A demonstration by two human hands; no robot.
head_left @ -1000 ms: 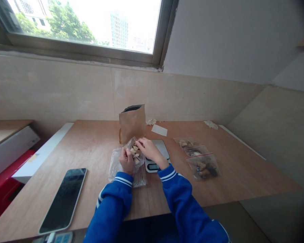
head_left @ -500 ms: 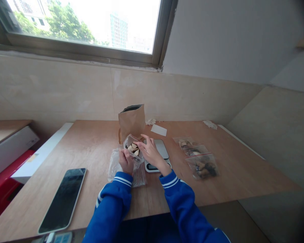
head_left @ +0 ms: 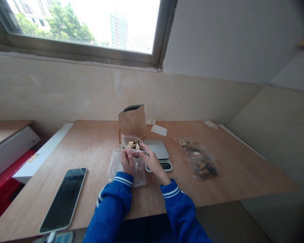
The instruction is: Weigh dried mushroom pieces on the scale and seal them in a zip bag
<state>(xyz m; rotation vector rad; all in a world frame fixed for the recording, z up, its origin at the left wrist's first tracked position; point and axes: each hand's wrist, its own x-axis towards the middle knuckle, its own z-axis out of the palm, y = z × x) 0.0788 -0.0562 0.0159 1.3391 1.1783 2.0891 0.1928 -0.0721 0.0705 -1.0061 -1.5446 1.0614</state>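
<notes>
Hands pinching clear bag [head_left: 133,144] of pale pieces, left hand [head_left: 128,161] and right hand [head_left: 151,161] fingers gripping its near edge.

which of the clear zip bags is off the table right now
The small clear bag with pale pieces, held up by the left hand and right hand before the brown paper pouch. The three filled bags on the right lie flat on the table.
</notes>
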